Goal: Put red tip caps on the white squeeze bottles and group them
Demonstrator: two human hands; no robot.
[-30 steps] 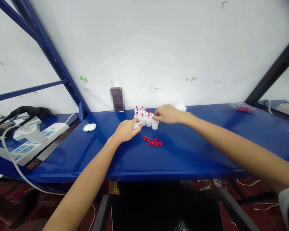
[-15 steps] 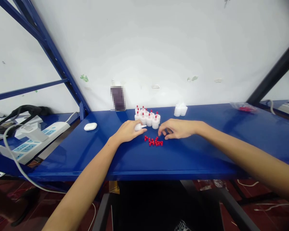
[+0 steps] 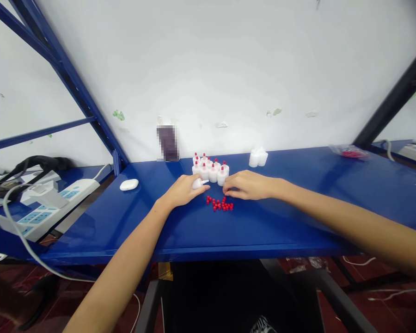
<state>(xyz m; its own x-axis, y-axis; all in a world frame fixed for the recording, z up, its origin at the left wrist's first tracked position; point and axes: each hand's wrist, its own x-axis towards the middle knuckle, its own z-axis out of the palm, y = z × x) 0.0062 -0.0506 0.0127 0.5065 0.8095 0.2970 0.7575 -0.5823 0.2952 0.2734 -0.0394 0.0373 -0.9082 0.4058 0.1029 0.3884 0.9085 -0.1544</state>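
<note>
My left hand [image 3: 184,189] is closed round a white dropper bottle [image 3: 197,183]. The bottle lies tilted, its bare nozzle pointing right. Several loose red caps [image 3: 219,206] are scattered on the blue table between my hands. At the back edge of that pile, my right hand [image 3: 247,185] has its fingers drawn together in a pinch. Whether a cap is between those fingertips is hidden. Just beyond both hands stands a cluster of upright white bottles [image 3: 213,174] with red caps on their nozzles.
Several plain white bottles [image 3: 258,158] stand by the wall. A clear bag with red contents [image 3: 350,152] lies at the back right. A white earbud case [image 3: 129,184] is at the left of the blue table [image 3: 201,236]. Power strips [image 3: 64,203] and cables lie further left.
My right hand has moved slightly left, and its parted fingers have come together at the caps. My left hand keeps the bottle in much the same place. The view has shifted slightly.
</note>
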